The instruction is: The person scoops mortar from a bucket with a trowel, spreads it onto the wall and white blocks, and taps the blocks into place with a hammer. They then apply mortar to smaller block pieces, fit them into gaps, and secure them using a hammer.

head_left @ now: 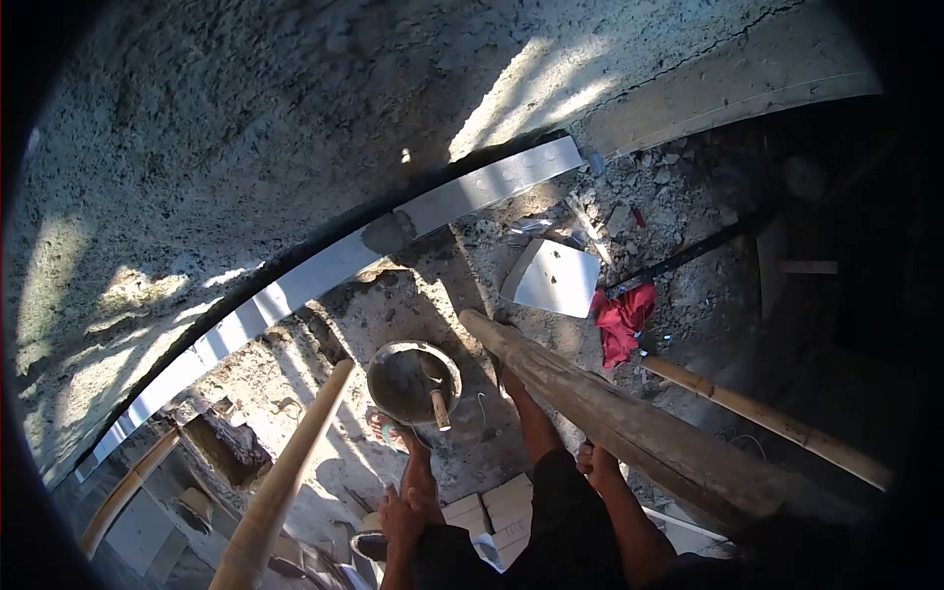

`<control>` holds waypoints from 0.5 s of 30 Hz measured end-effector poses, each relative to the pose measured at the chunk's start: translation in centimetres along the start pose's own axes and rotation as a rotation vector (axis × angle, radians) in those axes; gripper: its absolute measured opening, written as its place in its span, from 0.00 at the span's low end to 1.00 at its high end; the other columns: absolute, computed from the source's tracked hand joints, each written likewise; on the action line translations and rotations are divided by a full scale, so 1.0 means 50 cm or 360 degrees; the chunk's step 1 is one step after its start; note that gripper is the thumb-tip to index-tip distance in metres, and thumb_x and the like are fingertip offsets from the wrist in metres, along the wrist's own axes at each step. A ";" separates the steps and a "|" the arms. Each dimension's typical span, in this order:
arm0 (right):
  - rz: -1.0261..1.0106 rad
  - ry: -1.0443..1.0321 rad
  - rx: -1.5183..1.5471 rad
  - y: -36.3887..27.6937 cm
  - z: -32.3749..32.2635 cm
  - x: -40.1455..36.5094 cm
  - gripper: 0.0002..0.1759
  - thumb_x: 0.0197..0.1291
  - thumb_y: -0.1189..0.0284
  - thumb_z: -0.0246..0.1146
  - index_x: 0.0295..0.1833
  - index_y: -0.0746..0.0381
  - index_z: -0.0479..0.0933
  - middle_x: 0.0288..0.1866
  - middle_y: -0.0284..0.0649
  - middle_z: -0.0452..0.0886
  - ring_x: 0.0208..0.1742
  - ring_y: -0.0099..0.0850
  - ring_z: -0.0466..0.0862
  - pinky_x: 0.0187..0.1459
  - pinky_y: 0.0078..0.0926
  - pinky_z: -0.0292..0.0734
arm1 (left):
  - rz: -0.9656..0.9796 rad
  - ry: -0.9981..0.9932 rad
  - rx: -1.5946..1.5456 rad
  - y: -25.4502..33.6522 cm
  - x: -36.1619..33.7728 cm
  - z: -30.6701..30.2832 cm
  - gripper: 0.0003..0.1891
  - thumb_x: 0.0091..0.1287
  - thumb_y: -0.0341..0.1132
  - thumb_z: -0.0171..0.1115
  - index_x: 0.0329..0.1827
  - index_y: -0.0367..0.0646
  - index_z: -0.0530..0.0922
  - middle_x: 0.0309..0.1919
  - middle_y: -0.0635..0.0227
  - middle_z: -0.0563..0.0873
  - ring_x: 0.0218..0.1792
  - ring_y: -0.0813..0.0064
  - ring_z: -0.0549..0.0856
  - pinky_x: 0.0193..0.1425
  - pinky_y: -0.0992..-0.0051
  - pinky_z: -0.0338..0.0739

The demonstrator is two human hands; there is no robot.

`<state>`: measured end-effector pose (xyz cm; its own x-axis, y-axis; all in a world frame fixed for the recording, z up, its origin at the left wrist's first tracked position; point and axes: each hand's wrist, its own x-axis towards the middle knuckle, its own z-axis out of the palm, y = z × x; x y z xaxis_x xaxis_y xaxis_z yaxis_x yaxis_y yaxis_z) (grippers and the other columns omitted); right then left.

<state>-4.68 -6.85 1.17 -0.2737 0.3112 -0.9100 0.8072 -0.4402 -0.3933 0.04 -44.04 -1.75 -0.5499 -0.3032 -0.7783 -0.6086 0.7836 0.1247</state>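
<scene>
My left hand (400, 516) lies against my lower leg, fingers slightly bent and apart, with nothing visible in it. Beside the thick wooden log (610, 408) is my right hand (598, 464), its fingers curled closed; what they grip, if anything, is hidden. Between my feet and the wall sits a round bucket (371, 382) with grey mortar inside. A trowel (440, 411) with a wooden handle leans in it, handle over the near rim. Neither hand touches the bucket or the trowel.
A rough plastered wall (246, 118) curves across the top, with a pale strip (334, 264) along its lower edge. Bamboo poles (295, 462) (767, 418) slant on both sides. A white tile piece (556, 277), red cloth (623, 324) and rubble (669, 187) lie on the ground.
</scene>
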 end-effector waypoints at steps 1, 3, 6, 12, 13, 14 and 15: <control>-0.0012 -0.0017 -0.0044 -0.001 0.008 0.011 0.11 0.68 0.57 0.59 0.45 0.52 0.72 0.15 0.21 0.54 0.11 0.15 0.55 0.14 0.19 0.46 | 0.0052 0.0079 0.0014 0.021 0.003 -0.002 0.30 0.67 0.45 0.58 0.64 0.29 0.70 0.53 0.41 0.80 0.54 0.45 0.79 0.62 0.53 0.69; 0.0014 -0.0043 -0.0068 -0.014 0.034 0.029 0.11 0.69 0.59 0.57 0.47 0.53 0.71 0.15 0.21 0.54 0.11 0.15 0.56 0.14 0.19 0.47 | 0.0300 0.0172 -0.0231 0.118 0.062 -0.044 0.28 0.64 0.41 0.61 0.63 0.31 0.70 0.55 0.43 0.79 0.56 0.46 0.77 0.63 0.54 0.68; 0.0100 -0.0079 0.0057 -0.081 0.084 0.094 0.11 0.70 0.60 0.54 0.49 0.56 0.71 0.16 0.21 0.55 0.12 0.15 0.57 0.14 0.19 0.49 | 0.0816 0.0636 -0.0273 0.282 0.205 -0.101 0.29 0.58 0.33 0.66 0.63 0.35 0.72 0.56 0.48 0.78 0.59 0.49 0.75 0.66 0.55 0.66; 0.0554 -0.0444 0.1036 -0.220 0.195 0.305 0.11 0.74 0.64 0.47 0.49 0.60 0.69 0.16 0.21 0.56 0.13 0.15 0.58 0.16 0.18 0.50 | 0.1570 0.0998 0.0221 0.631 0.504 -0.248 0.45 0.55 0.33 0.69 0.77 0.53 0.57 0.71 0.50 0.64 0.72 0.47 0.63 0.76 0.50 0.55; 0.0516 -0.0595 0.1032 -0.230 0.216 0.356 0.10 0.74 0.66 0.46 0.47 0.60 0.68 0.16 0.21 0.56 0.13 0.14 0.59 0.16 0.18 0.50 | 0.1651 0.1035 0.0325 0.669 0.545 -0.255 0.49 0.53 0.33 0.72 0.78 0.58 0.55 0.72 0.50 0.63 0.72 0.47 0.62 0.76 0.50 0.56; 0.0471 -0.0714 0.1046 -0.243 0.244 0.406 0.10 0.74 0.66 0.45 0.47 0.61 0.67 0.17 0.21 0.57 0.14 0.14 0.59 0.16 0.19 0.50 | 0.1679 0.1089 0.0493 0.703 0.580 -0.259 0.50 0.52 0.34 0.73 0.78 0.62 0.54 0.72 0.50 0.62 0.73 0.48 0.62 0.76 0.50 0.55; 0.0561 -0.0680 0.1117 -0.275 0.288 0.423 0.09 0.74 0.67 0.44 0.47 0.61 0.66 0.17 0.21 0.58 0.14 0.15 0.60 0.16 0.20 0.50 | 0.1700 0.1136 0.0664 0.723 0.611 -0.254 0.51 0.52 0.34 0.74 0.79 0.66 0.54 0.73 0.51 0.62 0.74 0.49 0.61 0.77 0.50 0.55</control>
<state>-29.08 -6.35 -14.55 -0.3547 -0.2181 -0.9092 0.4133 -0.9088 0.0568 -46.02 -31.85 -13.20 -0.8942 0.4397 0.0838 0.4476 0.8781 0.1691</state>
